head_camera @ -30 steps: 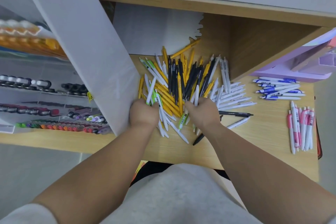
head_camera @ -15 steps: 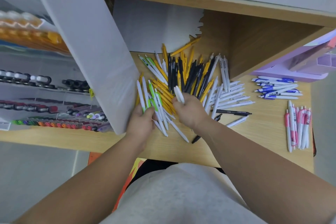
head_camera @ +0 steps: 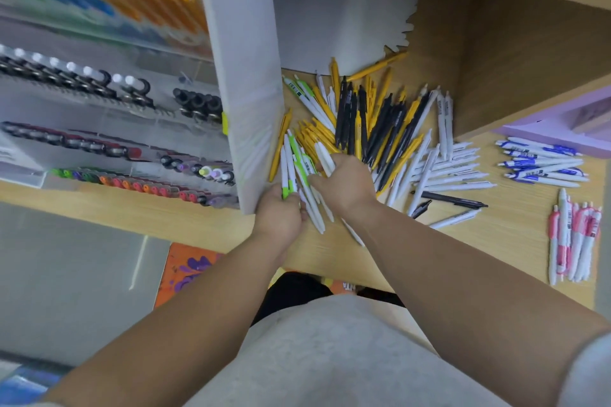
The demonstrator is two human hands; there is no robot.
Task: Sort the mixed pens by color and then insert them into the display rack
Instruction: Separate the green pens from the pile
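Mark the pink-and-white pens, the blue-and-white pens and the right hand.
pink-and-white pens [head_camera: 576,235], head view, middle of the bundle.
blue-and-white pens [head_camera: 542,162], head view, middle of the pile.
right hand [head_camera: 344,182], head view, back of hand.

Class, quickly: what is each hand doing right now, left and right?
Left hand: closed round a bunch of green-and-white pens.
Right hand: closed round a few white pens.
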